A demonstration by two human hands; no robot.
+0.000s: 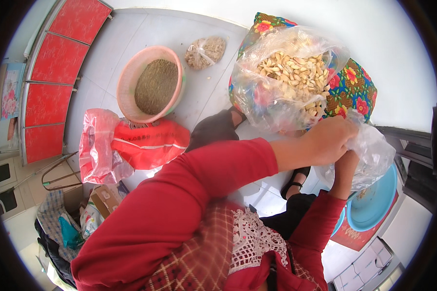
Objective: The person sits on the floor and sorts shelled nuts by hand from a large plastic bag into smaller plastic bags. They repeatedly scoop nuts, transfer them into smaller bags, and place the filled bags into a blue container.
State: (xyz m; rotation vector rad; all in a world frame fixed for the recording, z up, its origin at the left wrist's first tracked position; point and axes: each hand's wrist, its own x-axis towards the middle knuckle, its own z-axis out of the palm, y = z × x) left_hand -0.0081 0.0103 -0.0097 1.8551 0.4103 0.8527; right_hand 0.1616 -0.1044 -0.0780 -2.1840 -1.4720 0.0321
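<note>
My left hand [326, 140] reaches across to the right, its fingers closed on the gathered part of a clear plastic bag [375, 154]. Close against it is my right hand [346, 169], at the same bag; its fingers are mostly hidden behind the left one. What the bag holds is hard to make out. Just beyond my hands, a larger clear plastic bag [251, 105] lies open, full of pale cloves [295, 72] that look like garlic. It rests on a flower-printed cloth bundle [355, 91].
A pink plastic basket [123, 85] of dark grain stands left, near a small tied bag [205, 52] of brownish bits. A red plastic sack [149, 140] lies below. Blue basins [373, 214] stand at right. Red cabinet doors [56, 58] line the left; my feet [295, 183] are on the tiles.
</note>
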